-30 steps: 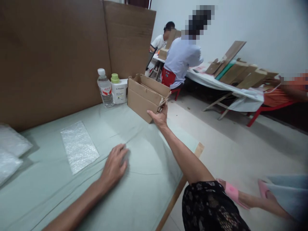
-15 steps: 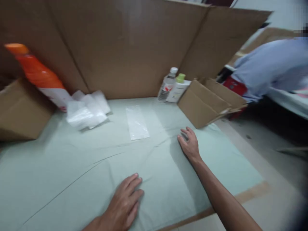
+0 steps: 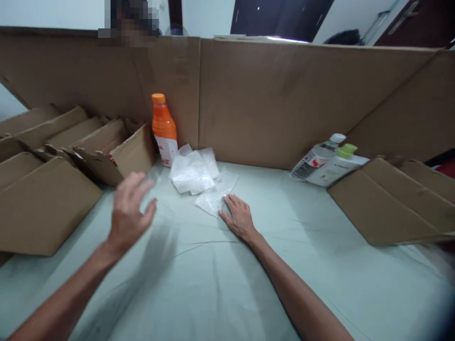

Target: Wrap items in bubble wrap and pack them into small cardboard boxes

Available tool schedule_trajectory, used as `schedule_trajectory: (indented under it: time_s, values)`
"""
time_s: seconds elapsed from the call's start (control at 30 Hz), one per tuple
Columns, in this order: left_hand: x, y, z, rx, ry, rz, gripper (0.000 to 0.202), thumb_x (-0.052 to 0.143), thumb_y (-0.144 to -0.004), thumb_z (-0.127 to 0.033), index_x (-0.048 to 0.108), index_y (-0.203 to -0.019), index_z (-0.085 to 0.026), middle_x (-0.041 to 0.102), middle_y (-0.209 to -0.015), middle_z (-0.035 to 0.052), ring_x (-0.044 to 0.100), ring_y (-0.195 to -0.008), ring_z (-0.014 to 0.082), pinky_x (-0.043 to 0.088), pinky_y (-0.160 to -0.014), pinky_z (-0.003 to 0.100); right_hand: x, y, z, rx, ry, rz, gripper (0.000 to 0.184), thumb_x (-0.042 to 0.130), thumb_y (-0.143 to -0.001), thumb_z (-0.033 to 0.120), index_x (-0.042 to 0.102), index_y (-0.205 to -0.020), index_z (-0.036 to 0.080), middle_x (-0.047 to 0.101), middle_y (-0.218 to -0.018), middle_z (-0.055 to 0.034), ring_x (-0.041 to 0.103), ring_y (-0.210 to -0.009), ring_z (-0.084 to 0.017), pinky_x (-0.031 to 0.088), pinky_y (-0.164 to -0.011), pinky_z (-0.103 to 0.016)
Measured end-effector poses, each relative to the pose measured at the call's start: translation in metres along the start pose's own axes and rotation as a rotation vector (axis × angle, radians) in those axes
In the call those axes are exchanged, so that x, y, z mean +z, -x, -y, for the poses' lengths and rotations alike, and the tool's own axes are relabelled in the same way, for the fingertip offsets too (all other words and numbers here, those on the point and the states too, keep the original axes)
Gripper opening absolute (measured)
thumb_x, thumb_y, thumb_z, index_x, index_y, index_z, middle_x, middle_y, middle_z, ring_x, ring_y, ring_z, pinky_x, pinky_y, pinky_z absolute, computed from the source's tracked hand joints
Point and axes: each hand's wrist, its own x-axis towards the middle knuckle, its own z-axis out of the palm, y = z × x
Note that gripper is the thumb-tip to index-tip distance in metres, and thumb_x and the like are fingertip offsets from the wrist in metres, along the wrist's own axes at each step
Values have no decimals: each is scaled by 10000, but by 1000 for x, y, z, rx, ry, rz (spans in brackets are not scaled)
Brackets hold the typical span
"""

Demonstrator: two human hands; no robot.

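Note:
My right hand [image 3: 239, 215] lies low over the cloth, fingers stretched out and touching the near right edge of a clear bubble-wrap sheet [image 3: 210, 202]. That sheet rests against a heap of white bubble-wrap pieces [image 3: 192, 174]. My left hand [image 3: 131, 213] is raised above the cloth with its fingers apart and nothing in them; its fingers are slightly blurred. It is nearest to the cardboard boxes [image 3: 133, 154] on the left. Behind the heap stands an orange bottle [image 3: 164, 128] with a white label.
Cardboard panels [image 3: 270, 104] wall off the back. On the right, a clear plastic bottle [image 3: 316, 158] and a white bottle with a green cap [image 3: 336, 169] lean beside a cardboard box [image 3: 387, 203]. Pale green cloth [image 3: 220, 293] covers the surface. Part of a person [image 3: 130, 23] shows beyond the panel.
My view has turned left. The clear sheet has moved left against the heap, with my right hand now at it. My left hand has lifted and moved forward, towards the boxes.

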Motion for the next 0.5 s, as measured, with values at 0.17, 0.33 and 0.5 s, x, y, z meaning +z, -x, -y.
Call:
schedule_trajectory:
  time_s: [0.17, 0.33, 0.5]
  values:
    - [-16, -99, 74, -330, -215, 74, 727, 594, -920, -381, 404, -1470, 54, 555, -1468, 174, 396, -1457, 408, 292, -1192, 600, 1, 1, -4, 5, 4, -12, 480, 529, -995, 425, 604, -1407, 191, 566, -1510, -158, 502, -1418, -323, 394, -1143, -511]
    - [-16, -99, 86, -377, -150, 137, 491, 417, -941, -369, 718, -1039, 6, 741, -953, 12, 691, -1079, 264, 483, -1029, 496, -1, 0, -4, 16, 7, -11, 463, 521, -999, 401, 614, -1390, 169, 576, -1499, -162, 501, -1422, -310, 384, -1157, -494]
    - [-71, -6, 47, -228, -117, 20, 282, 524, -904, -358, 734, -909, -169, 771, -1012, 20, 692, -1120, 221, 397, -1172, 523, 1, 0, -3, 28, -6, -25, 443, 530, -991, 370, 632, -1363, 152, 586, -1487, -169, 514, -1416, -304, 391, -1161, -485]
